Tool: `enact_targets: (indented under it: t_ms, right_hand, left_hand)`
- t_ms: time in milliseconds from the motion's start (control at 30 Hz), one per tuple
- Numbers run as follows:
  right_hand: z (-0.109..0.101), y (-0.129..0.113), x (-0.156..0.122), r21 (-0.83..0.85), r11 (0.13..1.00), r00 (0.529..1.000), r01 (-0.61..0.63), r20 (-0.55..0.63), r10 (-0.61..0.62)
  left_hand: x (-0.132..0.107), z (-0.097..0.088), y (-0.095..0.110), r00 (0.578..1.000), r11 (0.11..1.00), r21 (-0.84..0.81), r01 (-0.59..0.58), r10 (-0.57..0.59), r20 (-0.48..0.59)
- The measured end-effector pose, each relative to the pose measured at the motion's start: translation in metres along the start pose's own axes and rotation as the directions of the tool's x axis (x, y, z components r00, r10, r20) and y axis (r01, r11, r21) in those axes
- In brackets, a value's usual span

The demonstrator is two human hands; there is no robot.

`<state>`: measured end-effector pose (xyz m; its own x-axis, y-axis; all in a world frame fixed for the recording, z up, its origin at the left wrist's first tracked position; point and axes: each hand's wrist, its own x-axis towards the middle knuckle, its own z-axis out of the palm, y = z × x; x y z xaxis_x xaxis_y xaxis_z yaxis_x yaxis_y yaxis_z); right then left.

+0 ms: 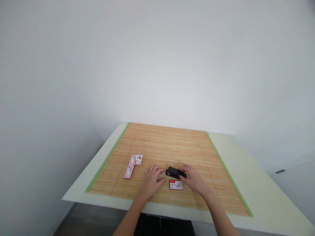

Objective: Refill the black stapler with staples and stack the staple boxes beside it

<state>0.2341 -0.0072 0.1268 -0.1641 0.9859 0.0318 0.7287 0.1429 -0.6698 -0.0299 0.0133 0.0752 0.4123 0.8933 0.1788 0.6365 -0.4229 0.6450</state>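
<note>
A black stapler (175, 172) lies on the bamboo mat near its front. My right hand (193, 178) has its thumb and fingers closed around the stapler's right end. Just left of the stapler, my left hand (152, 180) rests with fingers apart, its index fingertip close to the stapler's left end; I cannot tell whether it touches. A small red and white box (175, 185) lies flat right below the stapler, between the two hands.
Two red and white boxes (129, 171) and a smaller white box (138, 159) with a stapler picture lie together to the left. The bamboo mat (167, 144) with green edges covers much of the white table (258, 183). A wall (162, 65) stands behind the table.
</note>
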Motion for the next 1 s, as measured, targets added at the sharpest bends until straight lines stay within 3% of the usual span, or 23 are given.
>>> enact_targets:
  t_ms: [100,233,400,500,600,700,767,900,1000]
  right_hand:
    - [0.003,0.020,-0.009,0.006,0.997,0.992,-0.081,-0.095,0.081]
    - [0.024,0.035,-0.024,0.091,0.981,0.951,-0.172,-0.244,0.189]
    - [0.049,0.028,-0.036,0.140,0.973,0.885,-0.181,-0.408,0.224]
    - [0.050,0.024,-0.036,0.142,0.971,0.879,-0.192,-0.414,0.235]
    - [0.049,0.023,-0.036,0.153,0.964,0.867,-0.215,-0.423,0.261]
    - [0.050,0.022,-0.038,0.174,0.952,0.852,-0.252,-0.427,0.304]
    - [0.051,0.022,-0.040,0.194,0.944,0.857,-0.265,-0.402,0.323]
    - [0.053,0.022,-0.043,0.236,0.932,0.870,-0.275,-0.351,0.346]
    - [0.053,0.020,-0.045,0.238,0.931,0.874,-0.277,-0.339,0.347]
  left_hand:
    - [0.000,-0.001,0.002,1.000,1.000,0.006,0.010,-0.010,-0.011]
    - [-0.001,0.001,0.016,1.000,1.000,-0.011,-0.016,0.016,0.016]
    - [-0.005,0.020,0.052,0.971,0.982,-0.015,-0.187,0.187,0.146]
    - [-0.003,0.032,0.063,0.973,0.980,0.059,-0.192,0.182,0.142]
    - [0.001,0.035,0.060,0.999,0.989,0.145,-0.034,0.033,0.005]
    - [0.003,0.024,0.047,0.980,0.971,0.164,0.174,-0.154,-0.130]
    - [0.000,0.012,0.037,0.981,0.975,0.124,0.184,-0.175,-0.085]
    - [-0.008,-0.011,0.020,0.990,0.998,0.020,0.052,-0.054,0.127]
    - [-0.008,-0.016,0.016,0.992,1.000,0.011,0.029,-0.030,0.125]
